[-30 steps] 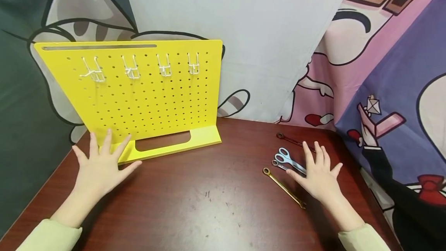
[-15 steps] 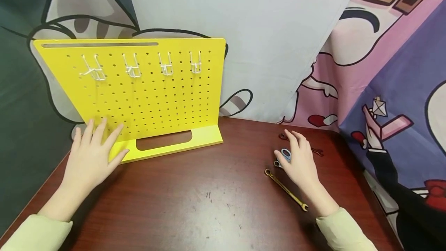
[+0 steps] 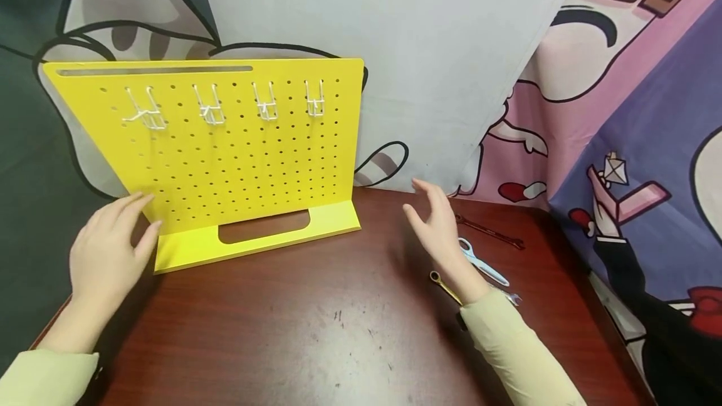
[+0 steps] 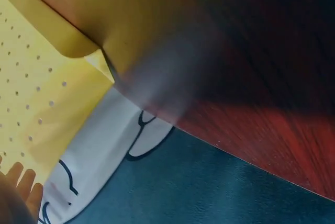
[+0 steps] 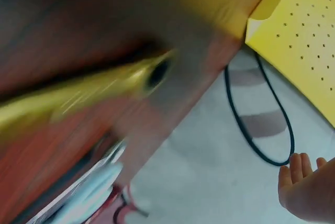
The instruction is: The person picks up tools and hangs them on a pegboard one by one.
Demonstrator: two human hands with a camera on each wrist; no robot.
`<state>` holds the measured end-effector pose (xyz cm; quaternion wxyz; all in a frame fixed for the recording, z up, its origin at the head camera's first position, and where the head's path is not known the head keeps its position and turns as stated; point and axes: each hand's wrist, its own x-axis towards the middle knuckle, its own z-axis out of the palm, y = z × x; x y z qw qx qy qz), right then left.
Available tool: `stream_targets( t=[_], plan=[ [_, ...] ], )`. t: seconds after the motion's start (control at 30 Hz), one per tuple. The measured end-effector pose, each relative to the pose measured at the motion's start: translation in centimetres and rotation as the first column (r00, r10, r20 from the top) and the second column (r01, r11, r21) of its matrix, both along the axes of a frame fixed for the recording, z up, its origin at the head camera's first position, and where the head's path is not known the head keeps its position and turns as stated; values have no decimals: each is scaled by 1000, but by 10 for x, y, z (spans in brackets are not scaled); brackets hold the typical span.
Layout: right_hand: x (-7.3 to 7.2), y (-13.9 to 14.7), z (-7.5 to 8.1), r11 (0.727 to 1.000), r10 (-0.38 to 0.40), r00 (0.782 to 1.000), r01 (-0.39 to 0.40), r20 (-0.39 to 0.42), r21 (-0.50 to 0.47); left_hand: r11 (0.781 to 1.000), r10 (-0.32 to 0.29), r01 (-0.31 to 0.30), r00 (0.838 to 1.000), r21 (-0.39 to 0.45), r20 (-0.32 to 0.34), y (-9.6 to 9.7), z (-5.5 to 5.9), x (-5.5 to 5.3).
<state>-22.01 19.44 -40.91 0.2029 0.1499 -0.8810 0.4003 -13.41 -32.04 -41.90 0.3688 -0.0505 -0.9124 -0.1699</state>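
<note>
A yellow pegboard [image 3: 254, 165] stands on a flat base at the back left of the table. My left hand [image 3: 107, 252] is by its lower left edge, fingers loosely bent and nothing held. My right hand [image 3: 439, 224] hangs over the table between the pegboard and the tools, thumb apart from the fingers and the palm bare. Under its wrist lies a gold combination wrench [image 3: 444, 287], partly hidden by the sleeve. Just right of that arm are light-blue-handled scissors [image 3: 484, 267] and a silver wrench [image 3: 513, 297], mostly covered. Behind them rests a dark red wrench [image 3: 492, 232].
Several white wire hooks [image 3: 211, 113] hang in a row near the top of the pegboard. A printed cloth [image 3: 440, 80] rises behind the brown table [image 3: 338, 343] and along its sides.
My right hand has swung left from over the scissors and wrenches, uncovering the scissors and red wrench. My left hand has drawn left and its spread fingers have bent. The tools stay put.
</note>
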Motion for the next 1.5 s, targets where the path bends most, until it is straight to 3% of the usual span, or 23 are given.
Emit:
stream_targets(
  t=[0.1,0.17,0.23,0.3,0.33,0.4,0.47,0.57,0.63,0.67,0.73,0.77,1.03,1.23,1.5],
  plan=[
    [-12,-19,1,994,20,1000,-21,-9,-106,989,82,-84,996,120,26,-6,2,-2],
    [-19,-31,1,983,37,999,-35,7,-178,966,129,-134,991,221,40,-9,2,-5],
    [-25,-41,3,959,63,997,-47,50,-279,925,158,-166,986,342,51,-12,1,-8],
    [-32,-50,4,927,89,993,-52,82,-370,862,161,-173,985,476,67,-15,1,-12],
    [-35,-55,5,910,103,990,-55,95,-412,819,149,-165,986,550,74,-17,1,-14],
    [-42,-63,5,875,128,986,-63,105,-480,697,108,-144,989,702,96,-19,3,-19],
    [-50,-71,5,853,145,984,-71,104,-517,545,54,-112,994,831,98,-21,6,-23],
    [-61,-84,7,818,167,979,-73,115,-570,329,-11,-62,998,942,69,-26,10,-28],
    [-67,-92,9,797,175,975,-59,136,-602,239,-38,-38,998,970,49,-29,11,-31],
    [-70,-96,9,787,178,973,-49,150,-615,213,-49,-35,998,977,46,-29,11,-32],
    [-76,-103,10,766,182,965,-18,190,-642,177,-63,-32,997,984,44,-30,9,-34],
    [-78,-105,11,758,185,960,-3,210,-652,169,-67,-34,997,985,45,-30,8,-35],
    [-90,-116,7,716,208,919,90,335,-692,172,-76,-52,995,984,66,-20,-3,-43],
    [-95,-117,3,727,198,914,106,354,-679,114,-85,-48,995,992,57,-17,1,-51],
    [-102,-125,-1,767,153,919,122,364,-630,74,-60,-82,994,994,87,-23,3,-54]
  ],
)
